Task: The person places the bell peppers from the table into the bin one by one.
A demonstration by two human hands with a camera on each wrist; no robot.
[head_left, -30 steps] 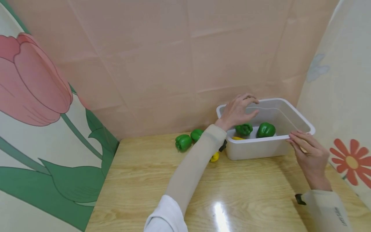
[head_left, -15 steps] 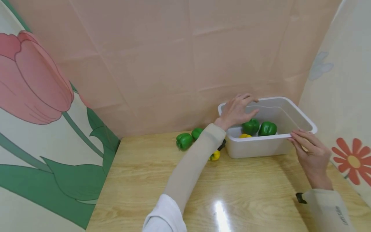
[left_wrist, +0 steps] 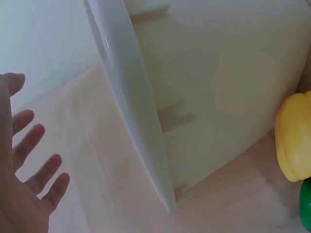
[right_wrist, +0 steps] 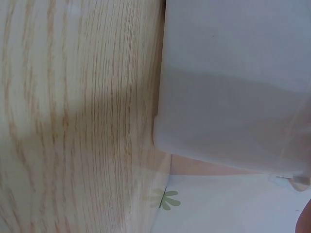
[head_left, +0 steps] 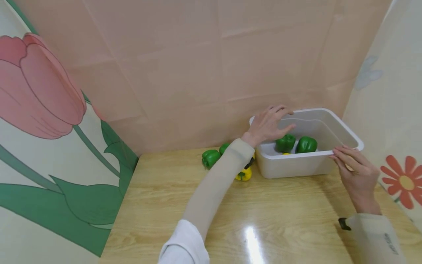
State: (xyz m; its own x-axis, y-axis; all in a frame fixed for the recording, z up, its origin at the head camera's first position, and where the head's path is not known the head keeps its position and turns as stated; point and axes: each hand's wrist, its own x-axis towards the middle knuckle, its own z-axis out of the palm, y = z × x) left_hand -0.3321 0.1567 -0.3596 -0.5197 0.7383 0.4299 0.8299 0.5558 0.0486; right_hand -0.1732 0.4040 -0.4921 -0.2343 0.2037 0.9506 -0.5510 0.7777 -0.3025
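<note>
One wood-grain tabletop (head_left: 158, 205) | pinkish backdrop (head_left: 165, 73) | flower-print side walls (head_left: 56, 198) | left grip (head_left: 268, 124) apart | right grip (head_left: 358, 173) clamped on bin rim (head_left: 303, 155)

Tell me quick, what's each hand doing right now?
Left hand: open, holding nothing.
Right hand: closed, holding the bin by its rim.

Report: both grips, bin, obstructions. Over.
Left grip empty, over bin. Right grip holds bin's near rim. Two green peppers visible inside. Left sleeve blocks view of some peppers outside.
</note>
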